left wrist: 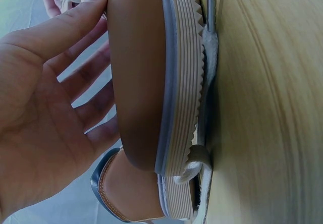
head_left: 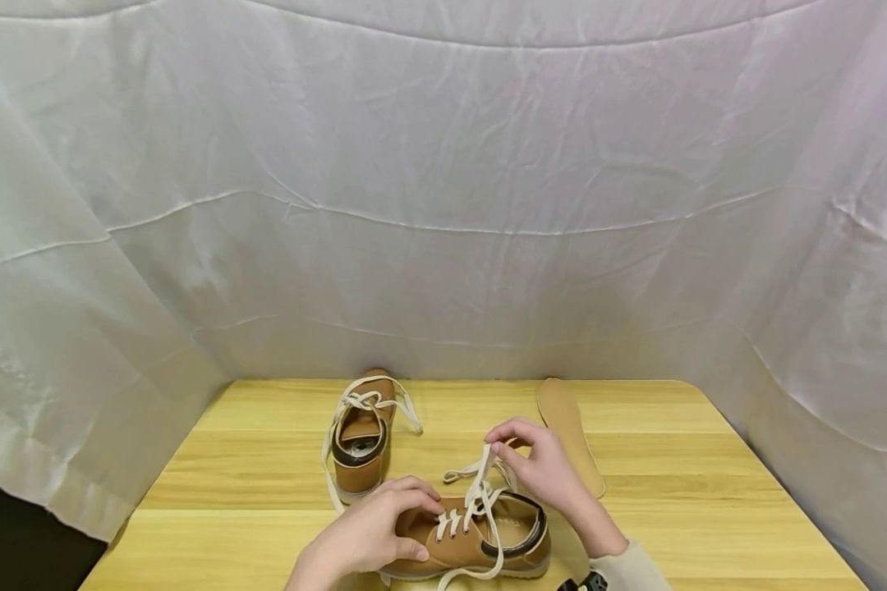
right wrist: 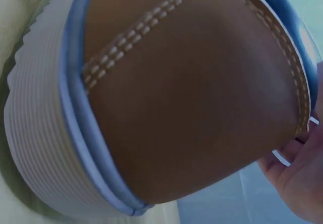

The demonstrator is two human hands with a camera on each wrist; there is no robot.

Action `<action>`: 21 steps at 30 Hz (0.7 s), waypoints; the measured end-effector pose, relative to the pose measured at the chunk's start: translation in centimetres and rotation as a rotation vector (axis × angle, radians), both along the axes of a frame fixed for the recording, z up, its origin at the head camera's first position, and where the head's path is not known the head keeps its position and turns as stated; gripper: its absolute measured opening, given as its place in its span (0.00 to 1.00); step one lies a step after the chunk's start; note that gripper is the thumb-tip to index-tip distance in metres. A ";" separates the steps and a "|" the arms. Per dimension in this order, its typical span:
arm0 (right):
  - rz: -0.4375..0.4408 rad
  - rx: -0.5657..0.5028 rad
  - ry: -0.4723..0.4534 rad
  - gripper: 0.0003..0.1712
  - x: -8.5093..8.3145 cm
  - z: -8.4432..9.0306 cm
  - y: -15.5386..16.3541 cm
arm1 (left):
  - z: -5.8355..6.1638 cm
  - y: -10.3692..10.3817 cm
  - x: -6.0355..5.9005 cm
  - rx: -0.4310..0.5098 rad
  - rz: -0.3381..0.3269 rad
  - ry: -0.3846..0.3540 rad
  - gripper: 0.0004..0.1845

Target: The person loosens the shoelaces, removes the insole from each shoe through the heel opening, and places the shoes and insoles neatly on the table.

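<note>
A brown lace-up shoe (head_left: 458,552) lies at the table's front edge, toe to the left. My left hand (head_left: 373,525) grips its toe part, thumb on the near side and fingers over the far side; in the left wrist view the hand (left wrist: 45,93) is around the shoe's upper (left wrist: 139,77). Above the shoe's opening, my right hand (head_left: 540,464) pinches a cream shoelace (head_left: 484,464) and holds it up from the tongue. Another lace end hangs down the near side. The right wrist view is mostly filled by the heel (right wrist: 202,98).
A second brown shoe (head_left: 358,478) with loose laces stands behind on the left, heel towards me. One tan insole (head_left: 572,435) lies on the wooden table (head_left: 658,460) to the right. Pale grey curtains (head_left: 443,279) enclose the back and sides.
</note>
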State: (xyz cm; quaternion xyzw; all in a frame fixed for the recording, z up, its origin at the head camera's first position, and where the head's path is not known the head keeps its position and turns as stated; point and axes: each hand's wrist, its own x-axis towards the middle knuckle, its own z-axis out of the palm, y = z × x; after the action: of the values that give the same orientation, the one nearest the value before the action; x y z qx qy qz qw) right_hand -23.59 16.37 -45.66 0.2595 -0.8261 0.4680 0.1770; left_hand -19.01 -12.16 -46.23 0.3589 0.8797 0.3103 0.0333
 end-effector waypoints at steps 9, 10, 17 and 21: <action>-0.199 -0.177 -0.131 0.07 -0.6 -0.1 0.7 | -0.1 0.0 0.0 -0.008 0.006 -0.006 0.23; -0.218 -0.185 -0.153 0.06 -0.6 -0.1 0.7 | -0.1 0.0 0.0 -0.009 0.007 -0.007 0.23; -0.253 -0.114 -0.290 0.05 -0.7 -0.1 0.9 | -0.2 0.0 0.0 -0.010 0.008 0.007 0.23; -0.203 -0.083 -0.315 0.06 -0.7 -0.1 0.8 | -0.2 0.0 -0.1 -0.006 0.006 0.016 0.23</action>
State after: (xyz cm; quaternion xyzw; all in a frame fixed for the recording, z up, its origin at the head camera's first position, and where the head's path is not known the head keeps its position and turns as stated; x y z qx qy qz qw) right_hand -24.24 17.21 -45.77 0.0909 -0.8456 0.5160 0.1024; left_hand -19.06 -12.13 -46.45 0.3588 0.8818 0.3048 0.0265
